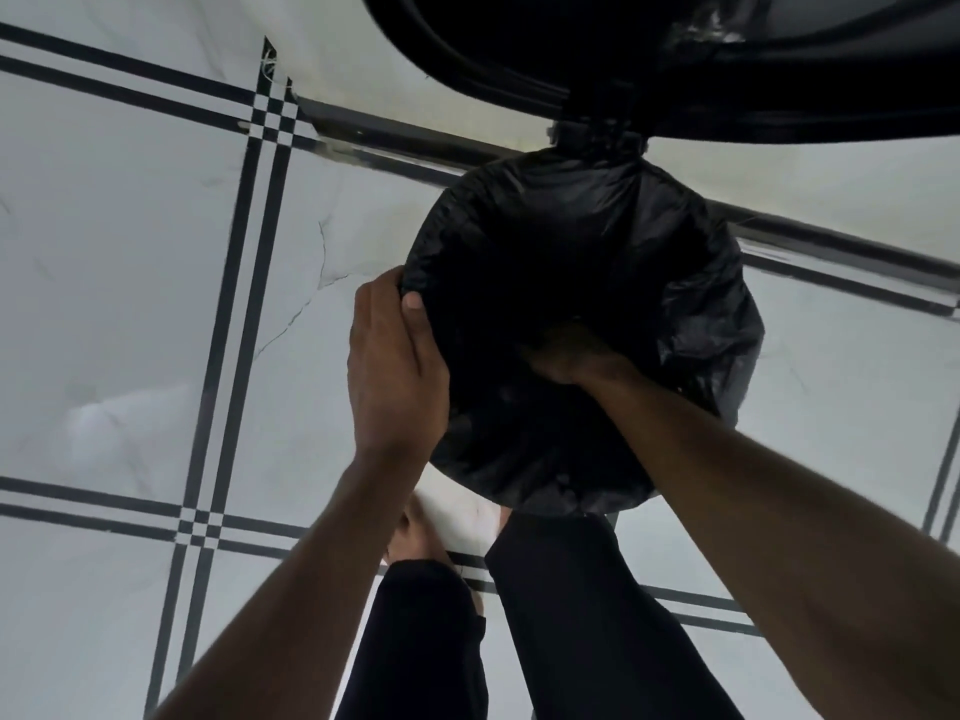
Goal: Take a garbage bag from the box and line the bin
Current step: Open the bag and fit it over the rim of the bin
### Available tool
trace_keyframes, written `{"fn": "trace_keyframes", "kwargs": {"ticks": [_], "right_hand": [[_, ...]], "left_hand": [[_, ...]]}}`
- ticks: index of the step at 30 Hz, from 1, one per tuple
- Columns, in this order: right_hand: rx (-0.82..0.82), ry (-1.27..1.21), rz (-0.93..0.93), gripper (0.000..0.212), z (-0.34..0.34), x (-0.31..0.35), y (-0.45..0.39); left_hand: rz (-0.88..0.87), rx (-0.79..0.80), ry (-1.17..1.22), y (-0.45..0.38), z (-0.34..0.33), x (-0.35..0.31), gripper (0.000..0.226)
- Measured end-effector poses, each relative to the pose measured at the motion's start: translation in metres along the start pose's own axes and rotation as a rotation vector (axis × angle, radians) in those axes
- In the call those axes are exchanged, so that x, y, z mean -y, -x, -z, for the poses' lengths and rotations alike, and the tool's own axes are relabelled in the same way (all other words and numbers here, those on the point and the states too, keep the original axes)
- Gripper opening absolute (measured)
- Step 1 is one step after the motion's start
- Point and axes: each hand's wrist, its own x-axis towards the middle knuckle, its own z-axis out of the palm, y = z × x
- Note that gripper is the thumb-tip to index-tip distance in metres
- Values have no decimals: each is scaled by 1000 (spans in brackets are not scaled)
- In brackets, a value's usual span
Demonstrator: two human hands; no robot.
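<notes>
Two hands on glossy black garbage bag [571, 241]: left hand [395, 361] grip pinching its rim, right hand [566, 356] inside, grip unclear.

Glossy black garbage bag [571, 262] showing beside the left hand [395, 361], white floor [114, 283] tiles crossing in black double stripes, black trousers [571, 615] showing below

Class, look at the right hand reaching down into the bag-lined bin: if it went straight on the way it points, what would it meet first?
Most likely the black garbage bag lining the bin: the right hand already points down into its dark opening. How far down the plastic lies cannot be judged.
</notes>
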Motion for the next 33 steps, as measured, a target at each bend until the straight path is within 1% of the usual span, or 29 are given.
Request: {"fn": "trace_keyframes", "kwargs": {"ticks": [1, 3, 5, 6, 7, 8, 9, 10, 11, 13, 14, 16, 18, 19, 21, 22, 24, 25, 26, 28, 29, 30, 31, 33], "right_hand": [[-49, 0, 44, 58, 5, 4, 13], [-237, -76, 193, 38, 19, 14, 53], [-523, -188, 369, 24, 27, 17, 103], [-697, -241, 439, 21, 31, 16, 125], [-867, -270, 472, 19, 37, 13, 141], [-1003, -285, 447, 21, 43, 9, 154], [-1095, -290, 395, 24, 49, 3, 163], [-1135, -305, 321, 30, 55, -4, 166], [-1137, -338, 252, 37, 61, -9, 168], [-1074, -430, 192, 44, 71, -20, 165], [-1025, -490, 194, 43, 76, -25, 162], [-912, -700, 178, 38, 85, -34, 154], [-837, -945, 115, 33, 93, -40, 149], [-807, -1041, 84, 32, 96, -43, 147], [-712, -1168, 44, 36, 101, -51, 147], [-629, -1223, 38, 40, 104, -55, 147], [-467, -1337, 16, 46, 109, -67, 147], [-453, -1368, -3, 45, 109, -73, 146], [-496, -1364, -35, 40, 107, -78, 146], [-711, -1324, -132, 23, 95, -85, 150], [-818, -1332, -165, 16, 86, -85, 157], [-874, -1358, -181, 12, 76, -82, 165], [-885, -1378, -187, 12, 66, -78, 173], [-826, -1391, -172, 20, 43, -71, 190]], "left_hand": [[13, 4, -6, 1, 1, -1, 30], [25, 19, -24, 3, 5, -3, 31], [40, 40, -38, 5, 9, -6, 30], [56, 56, -37, 4, 10, -7, 30], [77, 71, -28, 2, 11, -7, 30], [105, 88, -13, 1, 12, -8, 31], [129, 101, 0, 0, 15, -9, 33], [135, 111, 2, -2, 16, -10, 37], [130, 113, -7, -3, 19, -12, 43], [118, 73, -10, -5, 24, -19, 52], [109, 40, 2, -8, 27, -24, 52], [79, -1, -4, -16, 31, -32, 47], [83, 50, -27, -23, 32, -37, 39], [112, 101, -20, -26, 32, -38, 40], [179, 186, 8, -28, 34, -37, 43], [203, 206, 22, -28, 36, -37, 44], [254, 223, 79, -29, 40, -33, 49], [275, 211, 103, -30, 42, -32, 50], [283, 181, 105, -30, 43, -29, 49], [308, 69, 84, -26, 48, -25, 41], [347, 3, 98, -22, 51, -22, 36], [401, -45, 140, -17, 53, -20, 31], [457, -58, 196, -10, 54, -20, 26], [543, -3, 300, 8, 52, -23, 20]]}}
